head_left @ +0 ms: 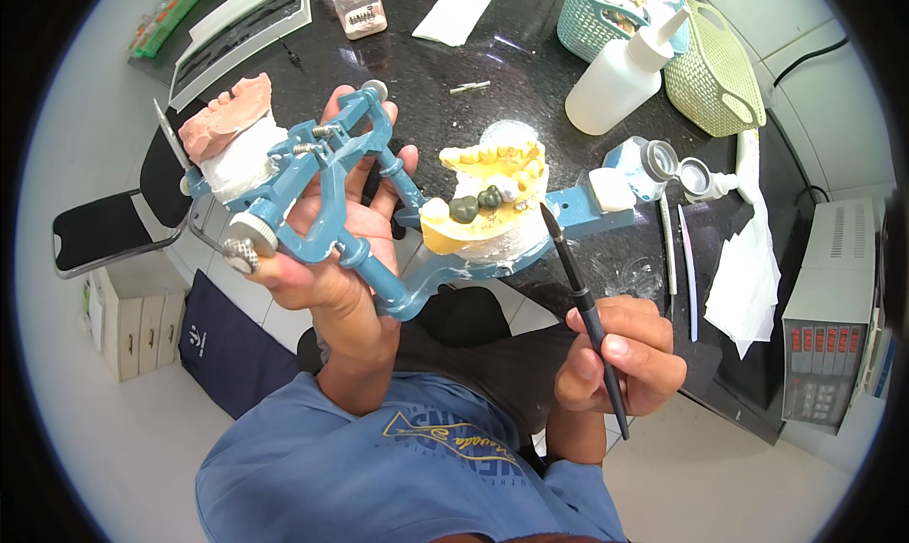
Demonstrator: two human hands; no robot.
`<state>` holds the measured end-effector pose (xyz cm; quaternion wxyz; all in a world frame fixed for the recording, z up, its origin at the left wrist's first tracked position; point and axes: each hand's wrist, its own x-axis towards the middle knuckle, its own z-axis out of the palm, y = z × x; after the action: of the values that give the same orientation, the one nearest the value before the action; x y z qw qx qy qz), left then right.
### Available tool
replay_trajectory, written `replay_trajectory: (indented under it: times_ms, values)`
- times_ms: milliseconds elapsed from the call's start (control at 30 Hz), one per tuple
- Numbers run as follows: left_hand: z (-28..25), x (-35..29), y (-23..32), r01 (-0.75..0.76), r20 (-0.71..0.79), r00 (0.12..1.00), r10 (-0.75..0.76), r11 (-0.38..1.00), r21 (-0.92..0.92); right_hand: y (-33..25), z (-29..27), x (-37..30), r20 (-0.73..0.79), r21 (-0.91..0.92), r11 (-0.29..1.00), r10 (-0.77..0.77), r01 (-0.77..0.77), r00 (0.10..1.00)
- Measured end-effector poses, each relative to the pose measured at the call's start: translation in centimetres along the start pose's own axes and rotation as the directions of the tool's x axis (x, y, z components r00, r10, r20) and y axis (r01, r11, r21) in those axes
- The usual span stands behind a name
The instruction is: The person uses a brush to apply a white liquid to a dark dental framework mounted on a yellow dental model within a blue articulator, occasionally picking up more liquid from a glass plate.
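Left hand: the left hand [327,231] is cradling a blue hinged frame [327,178] from underneath, palm up, fingers curling around its bars and thumb pressing by the knurled silver knob [248,248].
Right hand: the right hand [620,354] is closing in a pen grip around a thin dark brush [582,297], its pointed tip aiming up at the lower model.
Frame position: it is being held open above the person's lap, in front of the black worktop [454,60]; the upper arm is swinging back to the person's left, the lower arm lying toward the bench.
Upper model: a pink tooth cast [227,117] on white plaster is sitting on the swung-back arm.
Lower model: a yellow tooth cast [488,197] is carrying two dark grey-green teeth [476,204] near its middle.
Handling, frame: it is looking rigid and fairly weighty for one hand, judging by the metal bars and plaster blocks; the bars and hinge posts are seeming the safe places to hold.
Handling, casts: plaster is likely chipping easily, so fingers are best staying off the teeth.
Handling, brush: light, stiff in the handle, needing only a fingertip hold.
Around: a white squeeze bottle [620,79], two woven baskets [720,70], small lidded jars [653,160] and paper tissues [743,278] are lying on the worktop.
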<state>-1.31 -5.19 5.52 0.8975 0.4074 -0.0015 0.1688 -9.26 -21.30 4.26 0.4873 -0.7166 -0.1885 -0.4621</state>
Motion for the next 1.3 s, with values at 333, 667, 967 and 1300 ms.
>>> replay_trajectory:
  times_ms: [333, 667, 967, 1300]
  values:
    - [-0.38, -0.05, -0.15, 0.003, 0.023, 1.0, -0.002, 1.0, -0.027, 0.11, 0.61, 0.41, 0.024, 0.038, 0.999, 0.007, -0.008, 1.0]
    - [-0.48, -0.11, -0.15, 0.004, 0.036, 0.999, -0.003, 1.0, -0.031, 0.09, 0.52, 0.55, 0.044, 0.029, 1.0, 0.005, -0.007, 0.999]
    - [-0.27, -0.12, 0.01, 0.004, 0.042, 0.999, -0.004, 1.0, -0.003, 0.08, 0.44, 0.44, 0.049, 0.029, 0.999, 0.013, -0.015, 0.999]
    - [-0.79, -0.03, -0.17, 0.012, 0.068, 0.998, -0.01, 0.999, -0.034, 0.15, 0.5, 0.49, 0.063, 0.024, 1.0, -0.002, 0.0, 0.998]
